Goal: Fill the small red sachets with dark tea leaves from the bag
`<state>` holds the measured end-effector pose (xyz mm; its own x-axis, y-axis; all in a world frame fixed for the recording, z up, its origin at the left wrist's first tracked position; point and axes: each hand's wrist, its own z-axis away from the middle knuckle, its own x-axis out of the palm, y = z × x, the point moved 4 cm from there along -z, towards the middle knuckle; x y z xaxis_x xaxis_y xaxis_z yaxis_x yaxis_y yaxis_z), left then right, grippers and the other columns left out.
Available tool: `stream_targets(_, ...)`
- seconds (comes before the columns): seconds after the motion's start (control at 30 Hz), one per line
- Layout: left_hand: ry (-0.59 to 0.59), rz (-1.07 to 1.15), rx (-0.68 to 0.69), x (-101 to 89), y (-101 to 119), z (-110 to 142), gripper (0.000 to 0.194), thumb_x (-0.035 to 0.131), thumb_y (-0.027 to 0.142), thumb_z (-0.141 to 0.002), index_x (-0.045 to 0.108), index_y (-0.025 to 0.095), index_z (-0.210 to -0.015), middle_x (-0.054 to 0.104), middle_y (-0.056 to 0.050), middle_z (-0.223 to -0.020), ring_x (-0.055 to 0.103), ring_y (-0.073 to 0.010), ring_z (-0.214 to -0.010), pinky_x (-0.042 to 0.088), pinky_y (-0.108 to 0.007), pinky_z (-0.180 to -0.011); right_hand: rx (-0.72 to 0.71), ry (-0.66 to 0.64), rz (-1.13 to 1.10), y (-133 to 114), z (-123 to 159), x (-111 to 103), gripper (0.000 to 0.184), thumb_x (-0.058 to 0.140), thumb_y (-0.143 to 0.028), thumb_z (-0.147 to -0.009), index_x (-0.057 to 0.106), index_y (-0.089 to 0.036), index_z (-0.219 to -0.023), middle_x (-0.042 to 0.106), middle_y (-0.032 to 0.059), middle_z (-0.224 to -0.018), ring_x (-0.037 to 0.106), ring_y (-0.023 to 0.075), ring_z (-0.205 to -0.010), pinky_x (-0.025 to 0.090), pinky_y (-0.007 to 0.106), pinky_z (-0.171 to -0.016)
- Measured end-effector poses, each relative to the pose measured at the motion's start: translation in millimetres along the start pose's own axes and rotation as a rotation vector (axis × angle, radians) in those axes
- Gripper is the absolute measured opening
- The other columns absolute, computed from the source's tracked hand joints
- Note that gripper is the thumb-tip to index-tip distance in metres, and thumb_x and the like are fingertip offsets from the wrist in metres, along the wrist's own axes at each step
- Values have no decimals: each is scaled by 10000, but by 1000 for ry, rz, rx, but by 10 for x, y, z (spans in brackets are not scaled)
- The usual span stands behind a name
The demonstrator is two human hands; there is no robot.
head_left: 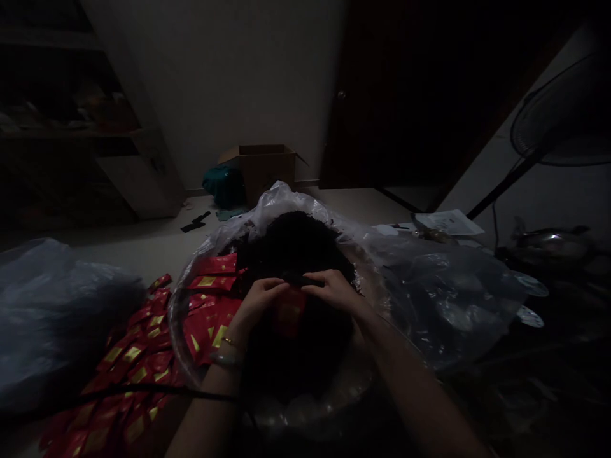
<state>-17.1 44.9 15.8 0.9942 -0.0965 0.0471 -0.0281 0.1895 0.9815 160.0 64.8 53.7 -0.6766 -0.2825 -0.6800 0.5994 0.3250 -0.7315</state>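
Both hands meet over a round tub lined with clear plastic (179, 312). My left hand (265, 294), with a bracelet at the wrist, pinches the top left corner of a red packet (289, 313). The top right corner is gripped by the fingers of my right hand (333, 289). The packet hangs upright and has a faint gold patch. Behind and below it lies a heap of dark loose stuff (300, 238), like tea leaves. More red packets (214, 282) with gold labels rest inside the tub, left of my left hand. Dim light hides finer detail.
Many red packets (138, 356) are piled on the left, beside a large plastic bag (62, 305). Another clear bag (458, 292) lies right. A cardboard box (270, 168) and a teal bag (224, 184) stand behind. A fan (558, 121) is at right; a dark cable (157, 388) crosses lower left.
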Motion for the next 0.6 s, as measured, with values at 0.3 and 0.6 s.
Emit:
stream_targets(0.3,-14,-45,58,31,8,3,403,772,449,-556,718,113,-772,711,-43,-722,620,-163,-659,452,-253,-641,15,-48,-78,92,1,-109,393,663,-376,-731,682,-204,-1084,710,37,-1043,646,244,-952,492,321,-816)
stream_targets(0.6,129,-20,71,-6,15,2,347,780,390,-547,735,138,-781,731,-62,-763,640,-192,-724,467,-266,-668,273,-265,374,495,82,-264,312,714,-225,-629,700,-157,-933,712,95,-931,651,258,-827,475,309,-697)
